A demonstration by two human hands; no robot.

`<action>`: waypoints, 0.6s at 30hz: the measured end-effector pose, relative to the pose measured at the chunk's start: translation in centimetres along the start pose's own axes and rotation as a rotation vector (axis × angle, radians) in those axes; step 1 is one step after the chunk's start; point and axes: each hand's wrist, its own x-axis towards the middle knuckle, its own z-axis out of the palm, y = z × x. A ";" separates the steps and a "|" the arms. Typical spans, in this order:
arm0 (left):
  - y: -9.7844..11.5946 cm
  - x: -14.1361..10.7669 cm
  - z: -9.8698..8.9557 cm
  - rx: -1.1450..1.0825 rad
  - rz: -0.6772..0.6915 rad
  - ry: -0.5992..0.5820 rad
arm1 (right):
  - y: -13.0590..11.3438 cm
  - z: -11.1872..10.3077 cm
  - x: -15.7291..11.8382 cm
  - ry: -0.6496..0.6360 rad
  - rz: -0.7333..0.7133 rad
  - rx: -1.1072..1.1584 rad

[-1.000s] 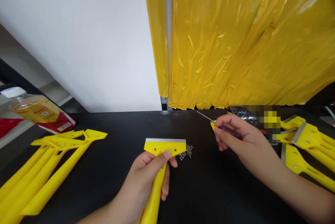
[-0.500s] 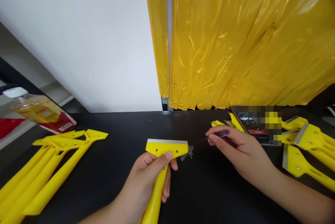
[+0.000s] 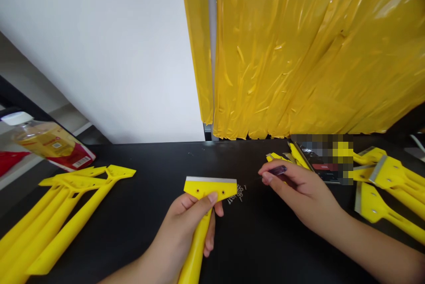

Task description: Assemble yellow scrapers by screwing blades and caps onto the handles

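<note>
A yellow scraper (image 3: 199, 231) with a metal blade along its top edge is in my left hand (image 3: 186, 224), thumb pressed on its head below two small holes. My right hand (image 3: 295, 186) pinches a small screwdriver (image 3: 278, 170) with a dark purple, see-through handle; its thin shaft is hard to make out. Several small screws (image 3: 237, 194) lie on the black table (image 3: 149, 213) just right of the scraper's head, between my hands. The screwdriver is apart from both the scraper and the screws.
Several yellow scraper handles (image 3: 66, 204) lie at the left, near a bottle (image 3: 55, 144) with a white cap. More yellow scrapers with blades (image 3: 393, 175) lie at the right beside a dark phone-like screen (image 3: 318, 160). Yellow plastic sheeting (image 3: 282, 53) hangs behind.
The whole view has shifted slightly. The screwdriver in my right hand has turned a little, and its shaft shows less clearly. My left hand still grips the scraper the same way.
</note>
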 end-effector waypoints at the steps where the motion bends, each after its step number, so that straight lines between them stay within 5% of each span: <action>1: 0.0 0.0 0.0 -0.001 -0.001 0.001 | -0.1 -0.1 0.0 0.007 0.002 -0.007; 18: -0.6 0.3 -0.2 -0.002 -0.007 0.026 | -0.9 -0.3 -0.2 -0.002 -0.102 -0.121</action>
